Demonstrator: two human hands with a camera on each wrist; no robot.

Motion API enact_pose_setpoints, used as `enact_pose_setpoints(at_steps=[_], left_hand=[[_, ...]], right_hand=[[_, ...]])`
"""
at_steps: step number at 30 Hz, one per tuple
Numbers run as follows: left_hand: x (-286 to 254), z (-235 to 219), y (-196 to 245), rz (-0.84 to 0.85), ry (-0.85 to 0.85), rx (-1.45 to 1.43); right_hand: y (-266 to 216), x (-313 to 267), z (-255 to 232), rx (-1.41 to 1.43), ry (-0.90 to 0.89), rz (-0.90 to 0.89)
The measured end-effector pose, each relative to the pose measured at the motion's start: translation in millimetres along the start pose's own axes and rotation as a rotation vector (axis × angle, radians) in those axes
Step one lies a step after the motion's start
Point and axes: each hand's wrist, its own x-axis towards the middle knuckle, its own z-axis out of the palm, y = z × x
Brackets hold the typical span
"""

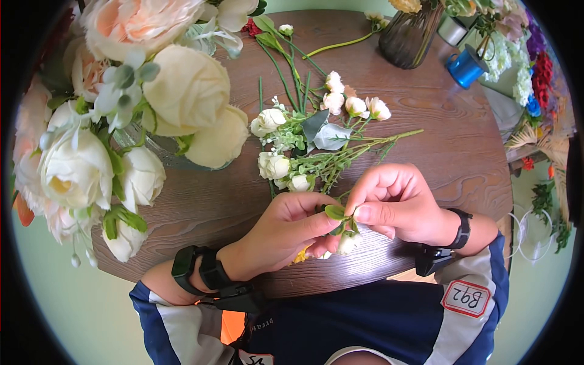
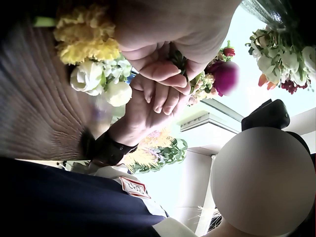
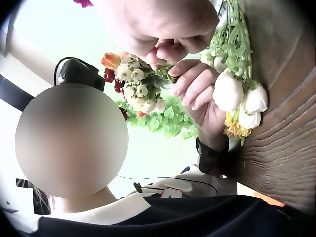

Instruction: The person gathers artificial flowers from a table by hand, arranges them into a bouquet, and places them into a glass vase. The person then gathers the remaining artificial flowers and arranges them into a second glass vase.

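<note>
Both hands meet above the table's near edge in the head view. The left hand (image 1: 291, 228) pinches a small stem with green leaves (image 1: 334, 212) between thumb and fingers. Thumb and forefinger of the right hand (image 1: 398, 204) pinch the same sprig from the other side. Just below the fingertips hang a white bloom (image 1: 348, 243) and, partly behind the left hand, a yellow flower (image 1: 302, 254). The right wrist view shows white blooms (image 3: 228, 91) and the yellow flower (image 3: 237, 126) beside the left hand (image 3: 197, 89).
Cut stems with white and pale pink roses (image 1: 274, 165) lie across the middle of the table (image 1: 450, 146). A large bouquet (image 1: 79, 158) fills the left side. A brown glass vase (image 1: 410, 36) and a blue metal cup (image 1: 466, 67) stand at the back right.
</note>
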Motion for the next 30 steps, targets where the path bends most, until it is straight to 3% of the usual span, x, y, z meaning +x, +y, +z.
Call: enact_pose_setpoints(at_steps=[3, 11, 30], left_hand=[[0.3, -0.9, 1.2, -0.012, -0.028, 0.026], [-1.9, 2.7, 6.9, 0.036, 0.000, 0.050], [-3.6, -0.7, 0.7, 0.054, 0.021, 0.038]], right_hand=[[0.0, 0.4, -0.4, 0.031, 0.005, 0.024], [3.2, 5.3, -7.7, 0.076, 0.250, -0.035], [0.9, 3.6, -7.2, 0.090, 0.187, -0.056]])
